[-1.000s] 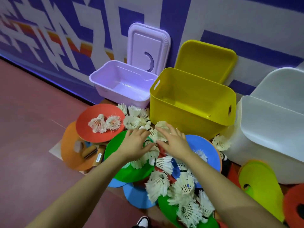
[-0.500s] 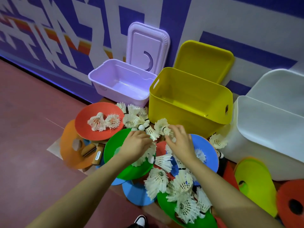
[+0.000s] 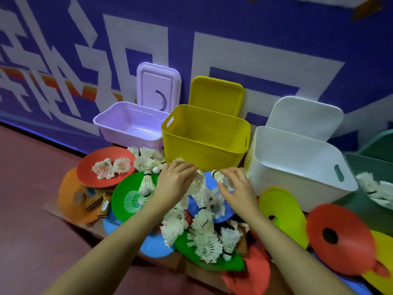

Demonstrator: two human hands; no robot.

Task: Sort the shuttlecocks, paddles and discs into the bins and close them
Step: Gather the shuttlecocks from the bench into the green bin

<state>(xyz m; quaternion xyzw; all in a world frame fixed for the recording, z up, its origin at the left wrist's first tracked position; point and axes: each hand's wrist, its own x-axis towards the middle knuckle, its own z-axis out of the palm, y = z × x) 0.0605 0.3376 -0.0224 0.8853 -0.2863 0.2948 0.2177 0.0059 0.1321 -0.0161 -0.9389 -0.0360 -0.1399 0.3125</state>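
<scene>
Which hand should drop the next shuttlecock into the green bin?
Right, probably. The right hand already pinches a shuttlecock and sits nearer the green bin at far right, which already holds some. The left hand is farther away.

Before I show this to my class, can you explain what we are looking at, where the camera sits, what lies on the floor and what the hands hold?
No machine here: a person's two bare hands. The one picture comes from a camera on the person's head, looking down. By the wall stand open bins: purple bin, yellow bin, white bin, and a green bin with shuttlecocks inside. On the floor lie coloured discs, loose shuttlecocks and paddle handles. The right hand pinches a shuttlecock in its fingers. The left hand reaches into the pile; what it holds is hidden.
</scene>
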